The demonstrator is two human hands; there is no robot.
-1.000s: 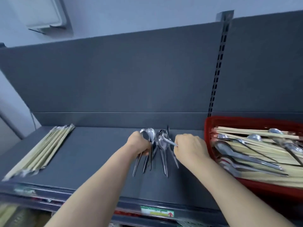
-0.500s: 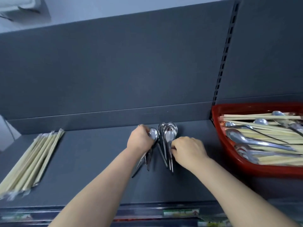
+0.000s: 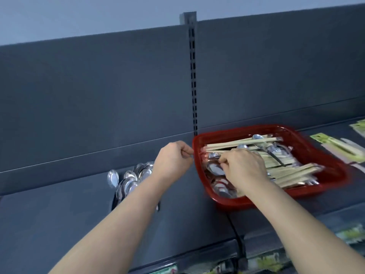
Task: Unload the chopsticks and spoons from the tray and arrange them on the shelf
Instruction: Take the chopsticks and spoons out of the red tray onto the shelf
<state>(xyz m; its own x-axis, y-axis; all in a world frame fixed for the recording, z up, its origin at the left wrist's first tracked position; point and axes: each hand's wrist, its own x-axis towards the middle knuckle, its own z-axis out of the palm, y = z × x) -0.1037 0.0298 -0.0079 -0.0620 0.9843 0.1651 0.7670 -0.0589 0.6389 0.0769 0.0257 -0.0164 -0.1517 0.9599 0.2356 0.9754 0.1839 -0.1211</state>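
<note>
While a red tray (image 3: 237, 204) sits on the right part of a dark grey shelf (image 3: 59, 224), heaped with pale wooden chopsticks (image 3: 243, 143) and steel spoons (image 3: 216, 169), a person's right hand (image 3: 245, 167) reaches into its left end, fingers curled down over the spoon bowls. Its grip looks like a pinch, but blur hides whether anything is actually held. Just beside the tray's left rim, the left hand (image 3: 171, 163) hovers with fingers curled, and whether its grip holds something thin cannot be told either. Further left, a cluster of spoons (image 3: 128, 182) rests on the shelf, bowls toward the back panel (image 3: 98, 105), partly hidden behind the left forearm (image 3: 128, 210). Green packets (image 3: 339, 145) lie right of the tray. The step in hand appears to be picking out more spoons. It would go best by taking handles lying on top, lifting them clear of the crossed chopsticks so none drag out, then laying them in line with the cluster.
</note>
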